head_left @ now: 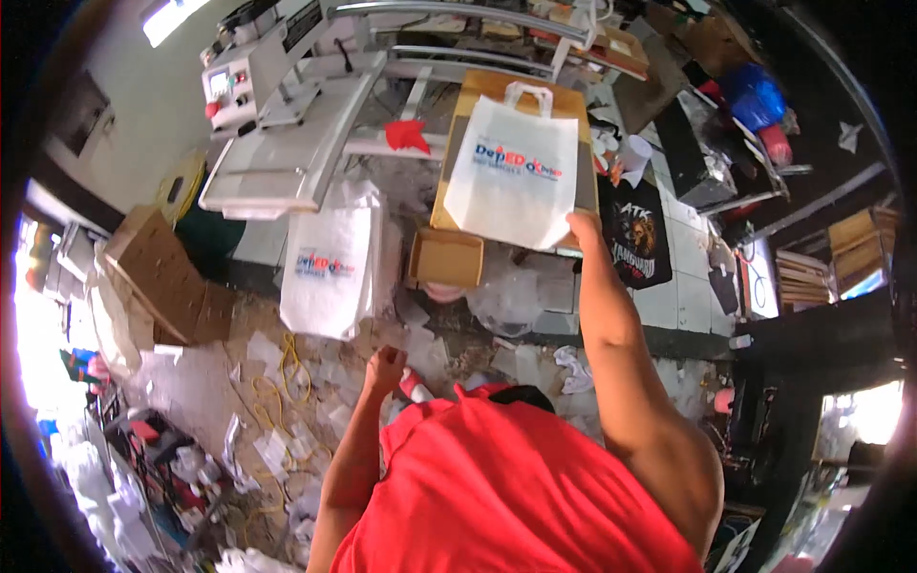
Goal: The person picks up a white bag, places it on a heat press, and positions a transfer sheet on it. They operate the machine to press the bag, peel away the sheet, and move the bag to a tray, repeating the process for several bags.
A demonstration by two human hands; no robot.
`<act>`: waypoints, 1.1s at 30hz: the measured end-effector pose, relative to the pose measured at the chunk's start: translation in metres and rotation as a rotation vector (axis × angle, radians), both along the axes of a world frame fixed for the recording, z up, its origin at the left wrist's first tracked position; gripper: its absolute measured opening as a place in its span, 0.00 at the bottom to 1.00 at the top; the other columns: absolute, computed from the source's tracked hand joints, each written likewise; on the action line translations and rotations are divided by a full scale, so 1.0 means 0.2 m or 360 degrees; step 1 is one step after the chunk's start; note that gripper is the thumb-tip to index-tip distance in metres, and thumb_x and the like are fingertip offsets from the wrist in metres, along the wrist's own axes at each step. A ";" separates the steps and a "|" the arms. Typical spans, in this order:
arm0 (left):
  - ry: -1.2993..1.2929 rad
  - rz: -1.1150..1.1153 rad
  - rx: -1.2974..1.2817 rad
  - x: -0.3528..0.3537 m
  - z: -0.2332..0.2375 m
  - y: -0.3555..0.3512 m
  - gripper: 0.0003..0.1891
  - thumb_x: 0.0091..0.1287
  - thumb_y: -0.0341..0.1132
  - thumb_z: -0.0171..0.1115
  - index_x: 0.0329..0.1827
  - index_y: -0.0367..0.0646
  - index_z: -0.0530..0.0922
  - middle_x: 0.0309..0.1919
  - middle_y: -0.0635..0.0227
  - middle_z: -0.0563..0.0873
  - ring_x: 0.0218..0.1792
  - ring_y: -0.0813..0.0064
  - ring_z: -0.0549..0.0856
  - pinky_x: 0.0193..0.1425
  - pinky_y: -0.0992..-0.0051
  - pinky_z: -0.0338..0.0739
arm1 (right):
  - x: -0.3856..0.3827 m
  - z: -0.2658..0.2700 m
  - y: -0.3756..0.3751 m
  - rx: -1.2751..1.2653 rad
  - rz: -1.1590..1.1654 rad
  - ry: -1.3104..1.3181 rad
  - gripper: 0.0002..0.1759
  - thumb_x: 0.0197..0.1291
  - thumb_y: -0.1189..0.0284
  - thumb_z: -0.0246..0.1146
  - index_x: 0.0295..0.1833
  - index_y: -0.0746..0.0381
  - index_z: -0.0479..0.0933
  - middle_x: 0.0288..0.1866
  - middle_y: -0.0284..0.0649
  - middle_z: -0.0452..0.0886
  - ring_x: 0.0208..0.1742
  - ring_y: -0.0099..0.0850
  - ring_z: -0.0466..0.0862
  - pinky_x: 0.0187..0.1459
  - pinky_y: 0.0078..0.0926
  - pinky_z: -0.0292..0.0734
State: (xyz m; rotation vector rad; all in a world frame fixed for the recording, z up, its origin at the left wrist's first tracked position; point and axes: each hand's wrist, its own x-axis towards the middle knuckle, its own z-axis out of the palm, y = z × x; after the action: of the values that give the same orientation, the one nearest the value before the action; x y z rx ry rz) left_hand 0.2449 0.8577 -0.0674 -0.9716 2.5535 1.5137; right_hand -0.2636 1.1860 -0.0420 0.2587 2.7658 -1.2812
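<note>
A white tote bag (511, 167) with a blue and red print lies flat on a wooden board (468, 95), its handle loop at the far end. At the bag's near right corner, my right hand (585, 229) pinches the edge with the arm stretched out. My left hand (385, 368) is low in front of my body with its fingers curled, and nothing shows in it. Beyond it, more printed white bags (330, 263) hang together below the grey-white machine table (277, 167). A small brown open box (445, 258) sits between those bags and the board.
A control box with a screen (222, 86) stands behind the machine table. A red cloth piece (408, 136) lies left of the board, a black printed shirt (638, 234) to its right. Cardboard boxes (158, 267), a yellow cord (291, 368) and scattered plastic and paper scraps are on the floor.
</note>
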 end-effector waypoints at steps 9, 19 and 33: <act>0.0628 0.0900 0.1643 -0.13 0.49 0.59 0.34 0.70 0.54 0.61 0.69 0.41 0.63 0.64 0.52 0.76 0.55 0.57 0.84 0.52 0.59 0.82 | 0.97 0.46 0.12 -0.1556 0.0691 -0.0944 0.19 0.55 0.75 0.63 0.53 0.63 0.71 0.38 0.40 0.79 0.34 0.34 0.80 0.38 0.34 0.80; 0.0518 0.0751 0.1044 0.12 0.72 0.99 0.23 0.63 0.33 0.62 0.62 0.39 0.75 0.45 0.63 0.85 0.39 0.70 0.86 0.38 0.66 0.86 | 1.41 0.69 0.63 -0.1507 0.1280 -0.1372 0.34 0.54 0.77 0.62 0.69 0.66 0.64 0.61 0.42 0.75 0.61 0.38 0.78 0.64 0.40 0.72; 0.0180 0.2272 -0.1463 2.66 1.59 2.52 0.08 0.64 0.27 0.55 0.42 0.38 0.80 0.38 0.50 0.82 0.41 0.51 0.83 0.44 0.60 0.77 | 3.72 1.27 0.30 0.0653 0.4865 -0.0692 0.12 0.54 0.74 0.70 0.44 0.66 0.79 0.33 0.44 0.85 0.34 0.38 0.87 0.36 0.33 0.85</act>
State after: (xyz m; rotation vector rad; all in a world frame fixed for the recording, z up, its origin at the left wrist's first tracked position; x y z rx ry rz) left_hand 0.7769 1.3619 0.2501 -3.2566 2.5118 0.0415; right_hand 0.4810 1.2459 0.2114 -1.9643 0.3451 0.3960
